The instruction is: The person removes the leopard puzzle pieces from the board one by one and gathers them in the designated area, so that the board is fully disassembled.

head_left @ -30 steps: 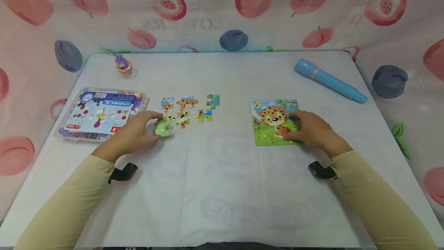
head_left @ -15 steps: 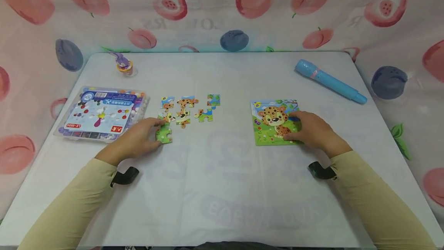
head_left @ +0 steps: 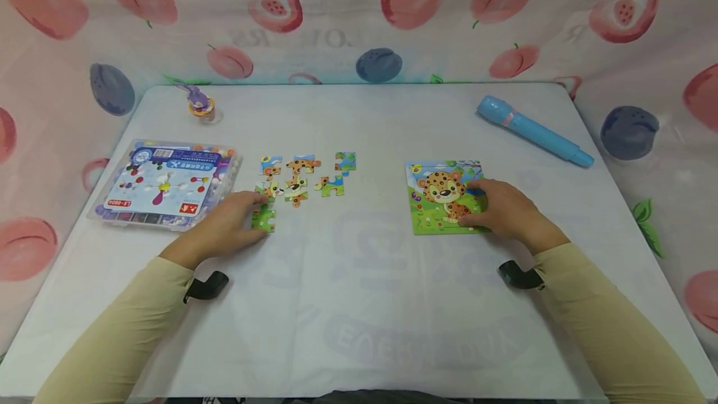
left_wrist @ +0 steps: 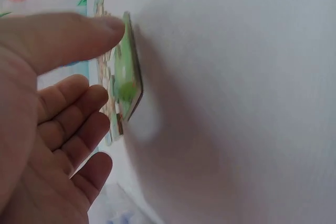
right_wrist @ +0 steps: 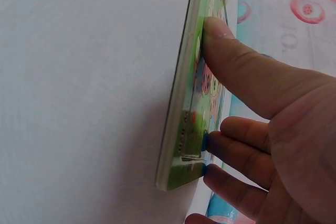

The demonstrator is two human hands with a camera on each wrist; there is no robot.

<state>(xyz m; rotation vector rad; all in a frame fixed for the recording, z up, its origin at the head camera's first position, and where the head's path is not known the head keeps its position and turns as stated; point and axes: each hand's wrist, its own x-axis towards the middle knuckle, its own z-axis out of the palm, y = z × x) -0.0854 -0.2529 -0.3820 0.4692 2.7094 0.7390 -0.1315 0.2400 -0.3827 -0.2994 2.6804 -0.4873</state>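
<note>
In the head view my left hand [head_left: 227,223] is at a green puzzle piece [head_left: 263,222], thumb at its near edge and fingertips at its far left. In the left wrist view the thumb tip overlaps the green piece [left_wrist: 126,72], and the other fingers bend loosely beside it. Just beyond lie more pieces: a leopard-face piece [head_left: 296,189], an ear piece [head_left: 303,164] and several others. My right hand [head_left: 507,214] rests on a square leopard picture board [head_left: 434,207]. Thumb and fingertips touch its printed face at the right side, as the right wrist view shows.
A clear plastic case [head_left: 162,186] with a molecule label lies left of the pieces. Behind it stands a small purple rabbit figure [head_left: 199,101]. A blue tube-shaped pen or torch [head_left: 533,129] lies at the back right of the white table [head_left: 364,304].
My left hand has lowered the green piece onto the table below the leopard pieces and nudged it slightly left to line up with them. The right hand and the board have not moved.
</note>
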